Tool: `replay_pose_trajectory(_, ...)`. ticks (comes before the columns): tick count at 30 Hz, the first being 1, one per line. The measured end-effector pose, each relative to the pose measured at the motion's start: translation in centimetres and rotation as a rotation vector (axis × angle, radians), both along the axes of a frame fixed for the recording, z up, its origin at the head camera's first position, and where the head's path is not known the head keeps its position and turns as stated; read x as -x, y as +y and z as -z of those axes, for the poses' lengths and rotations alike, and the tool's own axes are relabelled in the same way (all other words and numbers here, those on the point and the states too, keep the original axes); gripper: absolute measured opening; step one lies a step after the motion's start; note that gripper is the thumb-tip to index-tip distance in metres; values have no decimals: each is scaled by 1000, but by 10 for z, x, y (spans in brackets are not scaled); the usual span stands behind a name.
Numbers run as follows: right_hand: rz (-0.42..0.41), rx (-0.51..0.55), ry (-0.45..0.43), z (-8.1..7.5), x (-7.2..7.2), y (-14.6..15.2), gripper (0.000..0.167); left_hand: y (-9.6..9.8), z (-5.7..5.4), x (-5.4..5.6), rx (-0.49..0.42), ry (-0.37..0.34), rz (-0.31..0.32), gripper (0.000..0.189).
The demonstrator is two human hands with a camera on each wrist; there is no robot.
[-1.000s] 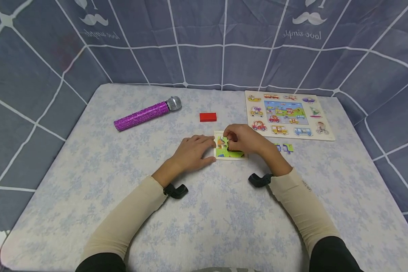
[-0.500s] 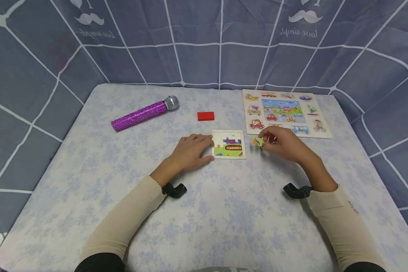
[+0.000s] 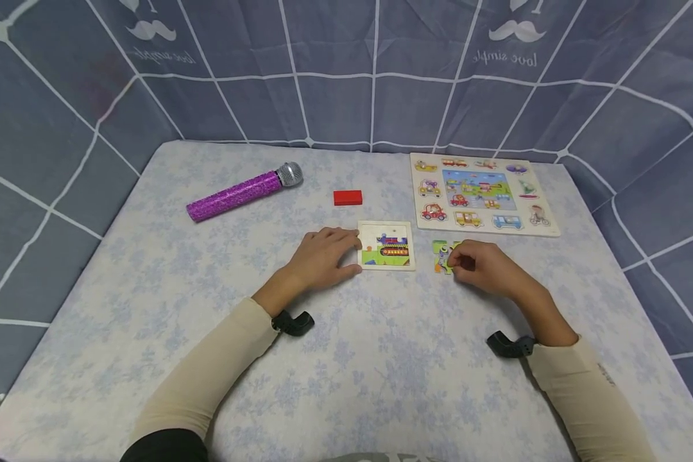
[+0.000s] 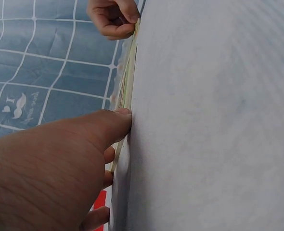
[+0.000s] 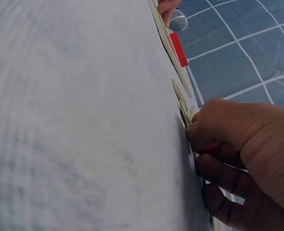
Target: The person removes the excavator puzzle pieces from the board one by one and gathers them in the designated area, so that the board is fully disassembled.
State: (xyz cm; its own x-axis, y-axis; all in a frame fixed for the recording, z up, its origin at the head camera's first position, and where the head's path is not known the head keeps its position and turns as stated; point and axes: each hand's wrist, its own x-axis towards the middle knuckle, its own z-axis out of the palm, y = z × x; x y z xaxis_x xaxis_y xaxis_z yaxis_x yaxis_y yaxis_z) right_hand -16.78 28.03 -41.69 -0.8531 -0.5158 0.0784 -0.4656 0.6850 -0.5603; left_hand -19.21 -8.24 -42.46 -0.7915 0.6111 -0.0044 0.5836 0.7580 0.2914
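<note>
In the head view, a small square wooden jigsaw tray (image 3: 385, 224) lies at mid-table. Jigsaw pieces (image 3: 394, 260) showing a tracked vehicle fill its lower and right part; bare wood shows at its upper left. My left hand (image 3: 321, 256) rests at the tray's left side, its thumb (image 4: 115, 122) touching the edge in the left wrist view. Right of the tray, my right hand (image 3: 482, 266) pinches a green jigsaw piece (image 3: 441, 255) between thumb and fingertips, low over the table. Part of that piece is hidden by the fingers; whether others lie under it I cannot tell.
A larger wooden vehicle puzzle board (image 3: 485, 224) lies at the back right. Behind the tray is a red block (image 3: 348, 197). A purple glittery microphone (image 3: 239, 197) lies at the back left. Grey-blue curtain (image 3: 346, 77) surrounds the table's far side.
My right hand has moved from over the tray to its right, carrying a jigsaw piece out and down toward the table. Bare wood now shows in the tray. My left hand has stayed in place.
</note>
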Motion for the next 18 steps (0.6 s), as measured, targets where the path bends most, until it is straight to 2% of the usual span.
replay_pose_trajectory(18,7,-11,-43,0,0,1,16,0,0,-1,-6,6,-1,48)
